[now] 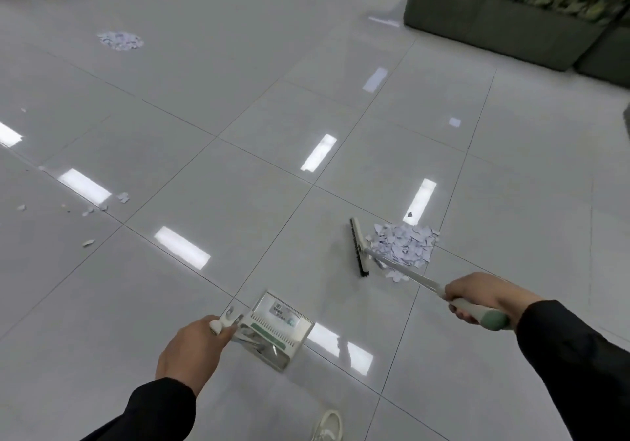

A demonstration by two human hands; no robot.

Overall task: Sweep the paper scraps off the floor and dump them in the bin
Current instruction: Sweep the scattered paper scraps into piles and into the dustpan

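Note:
My right hand [477, 299] grips the green-and-white handle of a broom [402, 270]. Its black-bristled head [358, 248] stands on the floor just left of a pile of white paper scraps [407, 244]. My left hand [192, 350] holds the handle of a white dustpan [272, 329] with a green strip, which hangs low over the tiles to the left of the broom head. A second pile of scraps [120, 40] lies far off at the upper left. Loose scraps [102, 203] are scattered at the left. No bin is in view.
A dark green planter box with leafy plants [504, 27] stands at the upper right. The glossy grey tile floor [238, 133] shows ceiling-light reflections. My white shoe [327, 427] shows at the bottom edge. Dark furniture edges sit at the top left.

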